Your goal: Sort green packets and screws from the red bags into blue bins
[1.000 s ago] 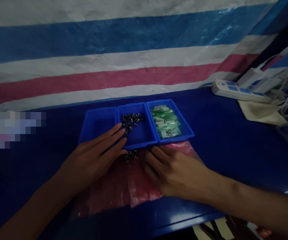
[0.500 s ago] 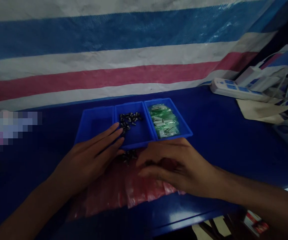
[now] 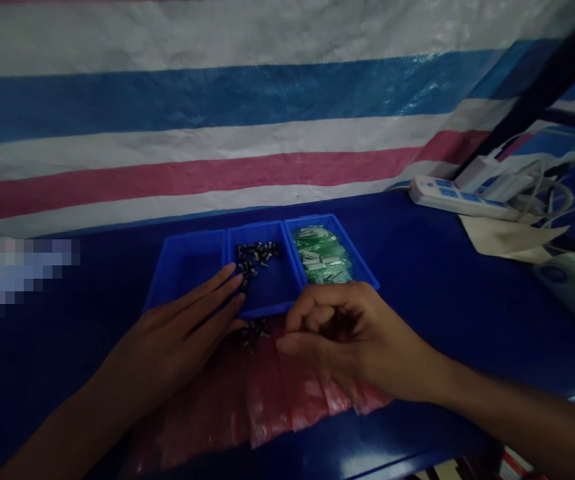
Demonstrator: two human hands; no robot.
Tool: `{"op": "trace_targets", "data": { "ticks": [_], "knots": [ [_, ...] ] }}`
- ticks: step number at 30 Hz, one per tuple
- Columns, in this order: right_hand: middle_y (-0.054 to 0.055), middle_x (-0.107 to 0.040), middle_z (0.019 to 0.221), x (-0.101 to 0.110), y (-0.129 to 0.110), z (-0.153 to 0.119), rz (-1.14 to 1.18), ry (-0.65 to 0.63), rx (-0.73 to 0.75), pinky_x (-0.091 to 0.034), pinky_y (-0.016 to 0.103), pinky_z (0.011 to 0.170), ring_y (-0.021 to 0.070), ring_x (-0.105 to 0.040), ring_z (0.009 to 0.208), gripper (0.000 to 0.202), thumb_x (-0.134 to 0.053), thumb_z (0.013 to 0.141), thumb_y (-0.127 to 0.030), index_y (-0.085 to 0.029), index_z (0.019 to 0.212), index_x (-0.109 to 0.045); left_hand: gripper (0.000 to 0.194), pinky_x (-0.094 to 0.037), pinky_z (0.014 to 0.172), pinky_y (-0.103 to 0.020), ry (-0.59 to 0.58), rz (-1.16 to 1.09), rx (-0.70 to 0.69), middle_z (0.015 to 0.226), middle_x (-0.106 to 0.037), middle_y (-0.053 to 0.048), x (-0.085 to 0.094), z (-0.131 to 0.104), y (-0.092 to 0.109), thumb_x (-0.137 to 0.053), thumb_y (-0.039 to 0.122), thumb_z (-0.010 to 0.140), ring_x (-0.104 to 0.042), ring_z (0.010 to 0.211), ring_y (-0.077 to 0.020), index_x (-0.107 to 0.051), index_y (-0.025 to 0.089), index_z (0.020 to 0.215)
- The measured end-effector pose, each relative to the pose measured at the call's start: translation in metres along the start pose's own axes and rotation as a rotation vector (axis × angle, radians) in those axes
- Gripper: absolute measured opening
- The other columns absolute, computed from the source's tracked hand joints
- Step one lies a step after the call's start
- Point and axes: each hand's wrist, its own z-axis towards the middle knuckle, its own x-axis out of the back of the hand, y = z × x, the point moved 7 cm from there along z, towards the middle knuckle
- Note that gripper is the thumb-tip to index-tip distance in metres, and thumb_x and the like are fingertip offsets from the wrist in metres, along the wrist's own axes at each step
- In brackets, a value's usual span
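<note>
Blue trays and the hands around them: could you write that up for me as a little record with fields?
Left hand: fingers extended, tips by the middle tray's left side
Right hand: fingers curled over red plastic; cannot tell if holding anything
Middle tray: small black parts
Right tray: green packets
Left tray: partly behind the left hand
Back right: white power strip

Blue table point(image 3: 417, 280): blue trays point(image 3: 277, 288), red bags point(image 3: 267, 393), power strip point(image 3: 454, 196).

No writing can be read, neither on the green packets point(image 3: 320, 257) just right of the middle blue tray point(image 3: 277, 290) nor on the white power strip point(image 3: 462, 202) farther right of it.
</note>
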Motion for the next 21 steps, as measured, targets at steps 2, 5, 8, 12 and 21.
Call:
{"op": "trace_targets", "data": {
  "ticks": [2, 5, 8, 12, 21],
  "knots": [
    [-0.003, -0.067, 0.063, 0.002, 0.003, 0.001, 0.048, 0.012, 0.0, -0.041, 0.013, 0.039, 0.0071, -0.061, 0.045, 0.031, -0.08, 0.095, -0.042, -0.015, 0.088, -0.067, 0.031, -0.053, 0.122, -0.04, 0.004, 0.009, 0.0, 0.147, -0.066, -0.015, -0.002, -0.001, 0.0, -0.048, 0.017, 0.111, -0.053, 0.148, -0.0275, -0.064, 0.012, 0.138],
    [0.007, -0.08, 0.092, 0.011, -0.007, 0.0, 0.004, 0.093, 0.155, -0.059, 0.021, 0.05, 0.0158, -0.078, 0.065, 0.034, -0.068, 0.104, -0.041, -0.014, 0.125, -0.066, 0.031, -0.052, 0.123, -0.041, 0.022, 0.0, 0.023, 0.147, -0.066, -0.014, -0.002, -0.001, -0.001, -0.051, 0.015, 0.11, -0.051, 0.15, -0.0269, -0.063, 0.013, 0.138],
    [0.005, -0.08, 0.087, 0.008, -0.026, -0.008, -0.529, 0.094, 0.454, -0.061, 0.022, 0.058, 0.0139, -0.077, 0.066, 0.022, -0.058, 0.109, -0.024, -0.012, 0.123, -0.071, 0.03, -0.054, 0.121, -0.038, 0.035, 0.024, -0.002, 0.143, -0.069, -0.016, 0.0, 0.002, 0.002, -0.047, 0.016, 0.111, -0.055, 0.146, -0.0264, -0.064, 0.01, 0.135],
    [0.012, -0.079, 0.1, -0.031, -0.011, -0.021, -1.437, -0.175, 0.807, -0.061, 0.033, 0.066, 0.0218, -0.075, 0.081, 0.019, -0.058, 0.104, -0.008, -0.009, 0.109, -0.076, 0.028, -0.053, 0.121, -0.036, 0.036, 0.056, -0.011, 0.139, -0.071, -0.017, 0.001, 0.006, 0.004, -0.049, 0.018, 0.111, -0.058, 0.144, -0.0259, -0.065, 0.006, 0.131],
    [0.006, -0.067, 0.09, -0.044, 0.002, -0.015, -1.526, -0.163, 0.751, -0.054, 0.033, 0.066, 0.0198, -0.063, 0.078, 0.018, -0.063, 0.1, -0.007, -0.014, 0.084, -0.067, 0.025, -0.059, 0.116, -0.036, 0.043, 0.046, -0.019, 0.133, -0.074, -0.016, 0.005, 0.01, 0.005, -0.047, 0.016, 0.112, -0.061, 0.141, -0.0263, -0.065, 0.008, 0.128]
  ]
}}
